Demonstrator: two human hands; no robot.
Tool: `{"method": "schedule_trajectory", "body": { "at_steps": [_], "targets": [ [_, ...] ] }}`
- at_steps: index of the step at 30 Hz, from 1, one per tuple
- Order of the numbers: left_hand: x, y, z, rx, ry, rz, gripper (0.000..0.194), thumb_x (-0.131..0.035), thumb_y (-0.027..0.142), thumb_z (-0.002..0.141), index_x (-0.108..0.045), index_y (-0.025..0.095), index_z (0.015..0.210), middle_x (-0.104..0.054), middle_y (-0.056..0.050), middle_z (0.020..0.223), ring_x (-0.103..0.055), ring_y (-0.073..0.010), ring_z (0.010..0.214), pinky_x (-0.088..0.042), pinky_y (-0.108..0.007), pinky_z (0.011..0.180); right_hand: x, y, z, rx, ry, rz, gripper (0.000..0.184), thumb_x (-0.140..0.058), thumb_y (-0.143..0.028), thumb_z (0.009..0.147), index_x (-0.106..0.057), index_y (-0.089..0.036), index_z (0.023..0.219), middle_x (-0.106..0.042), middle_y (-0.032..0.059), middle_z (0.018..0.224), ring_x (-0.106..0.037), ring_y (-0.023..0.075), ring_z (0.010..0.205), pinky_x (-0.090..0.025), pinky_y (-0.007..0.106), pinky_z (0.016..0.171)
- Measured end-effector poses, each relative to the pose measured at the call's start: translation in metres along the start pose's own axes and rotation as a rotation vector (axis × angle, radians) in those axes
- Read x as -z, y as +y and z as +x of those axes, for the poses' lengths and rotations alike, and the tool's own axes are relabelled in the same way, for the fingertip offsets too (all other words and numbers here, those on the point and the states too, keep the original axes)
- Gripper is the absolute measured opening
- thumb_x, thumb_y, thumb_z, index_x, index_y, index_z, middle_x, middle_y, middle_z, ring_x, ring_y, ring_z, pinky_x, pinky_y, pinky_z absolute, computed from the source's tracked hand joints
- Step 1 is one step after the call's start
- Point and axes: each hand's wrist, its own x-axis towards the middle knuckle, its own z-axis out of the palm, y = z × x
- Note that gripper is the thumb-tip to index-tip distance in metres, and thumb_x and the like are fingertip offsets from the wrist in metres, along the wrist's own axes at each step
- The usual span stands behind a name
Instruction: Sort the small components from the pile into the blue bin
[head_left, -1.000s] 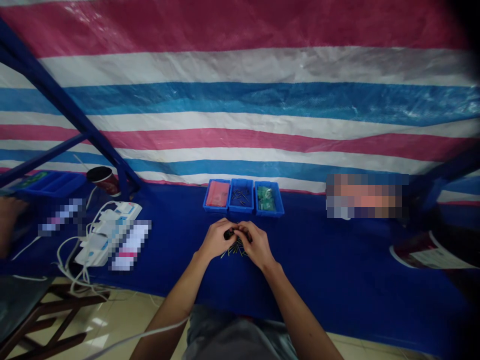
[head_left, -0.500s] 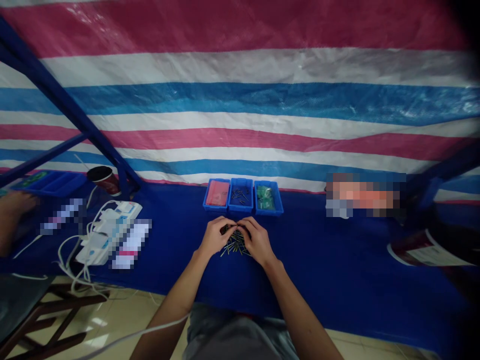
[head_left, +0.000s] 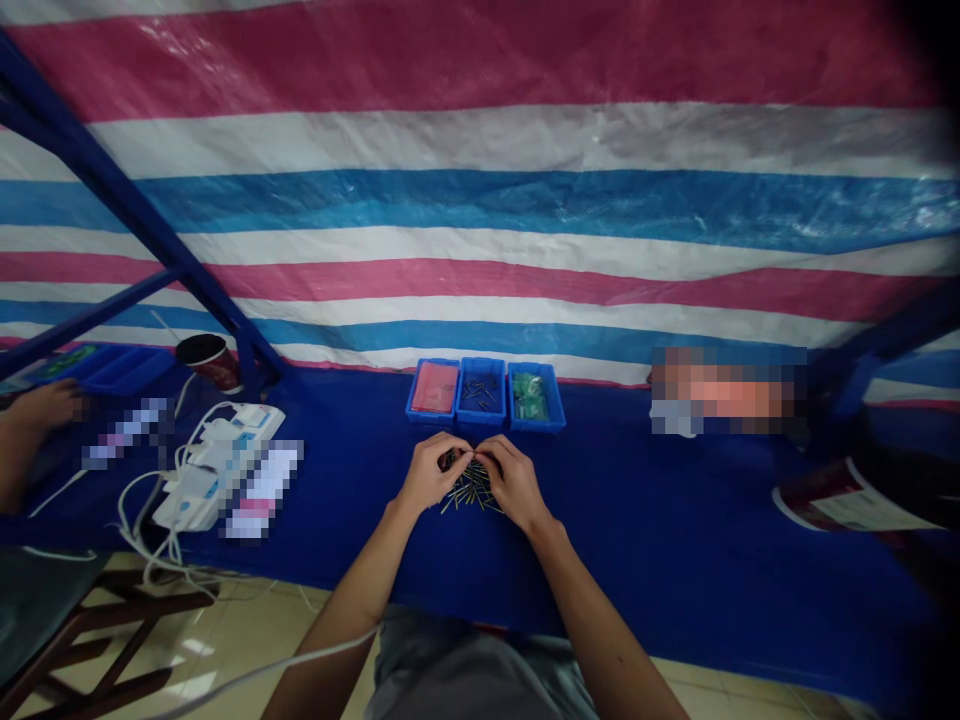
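Two hands touching: left hand, right hand, over loose pins.

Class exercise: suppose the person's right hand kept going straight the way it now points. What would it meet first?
The right hand points inward, so it would probably meet the left hand's fingers first, above a loose pile of thin pins. Depth is unclear from this view.

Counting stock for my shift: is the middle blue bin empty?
Not empty: the middle blue bin holds small dark pin-like parts, scattered across its floor.
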Motion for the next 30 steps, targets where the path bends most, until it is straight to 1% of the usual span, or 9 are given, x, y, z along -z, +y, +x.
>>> {"method": "schedule_trajectory", "body": {
  "at_steps": [4,8,10,13,21,25,30],
  "targets": [
    [0.0,0.002,0.0,0.016,-0.01,0.011,0.016,-0.06,0.029,0.093,-0.071,0.017,0.091,-0.063,-0.002,0.075,-0.054,-0.0123,0.066,-0.04,-0.024,0.062,0.002,-0.003,0.001,-0.006,0.011,-0.032,0.015,-0.05,-0.024,0.1,-0.065,-0.022,0.097,-0.066,0.0051,0.095,-0.065,0.0178,0.084,-0.05,0.029,0.077],
    [-0.002,-0.001,0.0,0.03,-0.016,0.017,0.015,-0.06,0.028,0.093,-0.07,0.017,0.091,-0.063,-0.001,0.074,-0.053,-0.0114,0.064,-0.039,-0.023,0.061,0.002,-0.003,0.0,-0.007,0.009,-0.06,0.015,-0.051,-0.027,0.1,-0.065,-0.022,0.098,-0.066,0.0043,0.093,-0.062,0.0155,0.074,-0.049,0.028,0.071],
    [-0.003,-0.004,0.0,0.033,-0.012,0.025,0.015,-0.06,0.029,0.093,-0.07,0.017,0.091,-0.062,-0.001,0.073,-0.052,-0.0111,0.063,-0.039,-0.023,0.061,0.002,-0.003,0.0,0.0,0.002,-0.065,0.016,-0.051,-0.028,0.1,-0.065,-0.022,0.099,-0.067,0.0044,0.092,-0.061,0.0153,0.072,-0.049,0.027,0.069],
    [-0.004,-0.007,0.0,0.039,-0.015,0.039,0.016,-0.06,0.03,0.094,-0.07,0.017,0.092,-0.062,-0.001,0.073,-0.052,-0.0113,0.064,-0.039,-0.023,0.061,0.003,-0.003,0.0,0.006,0.0,-0.059,0.016,-0.05,-0.027,0.101,-0.065,-0.022,0.1,-0.068,0.0048,0.093,-0.063,0.016,0.075,-0.049,0.028,0.071],
    [-0.005,-0.01,-0.001,0.047,-0.038,0.038,0.018,-0.058,0.03,0.096,-0.07,0.017,0.091,-0.062,-0.002,0.074,-0.053,-0.0118,0.065,-0.039,-0.023,0.062,0.0,0.002,-0.001,0.035,0.049,-0.011,0.019,-0.051,-0.027,0.1,-0.07,-0.023,0.104,-0.07,0.0067,0.101,-0.068,0.0189,0.091,-0.054,0.031,0.084],
    [-0.006,-0.012,-0.001,0.053,-0.046,0.044,0.018,-0.059,0.031,0.096,-0.069,0.017,0.09,-0.062,-0.001,0.074,-0.053,-0.0119,0.065,-0.04,-0.023,0.062,-0.002,0.004,-0.001,0.04,0.051,-0.009,0.02,-0.052,-0.027,0.1,-0.071,-0.024,0.105,-0.07,0.0067,0.102,-0.068,0.019,0.091,-0.055,0.032,0.084],
    [-0.007,-0.014,-0.002,0.042,-0.062,0.026,0.019,-0.058,0.033,0.096,-0.07,0.017,0.094,-0.062,-0.002,0.076,-0.053,-0.0124,0.065,-0.04,-0.023,0.062,-0.001,0.004,-0.001,0.042,0.064,-0.005,0.022,-0.051,-0.027,0.101,-0.073,-0.024,0.104,-0.071,0.0068,0.1,-0.068,0.0191,0.089,-0.056,0.033,0.084]
  ]
}}
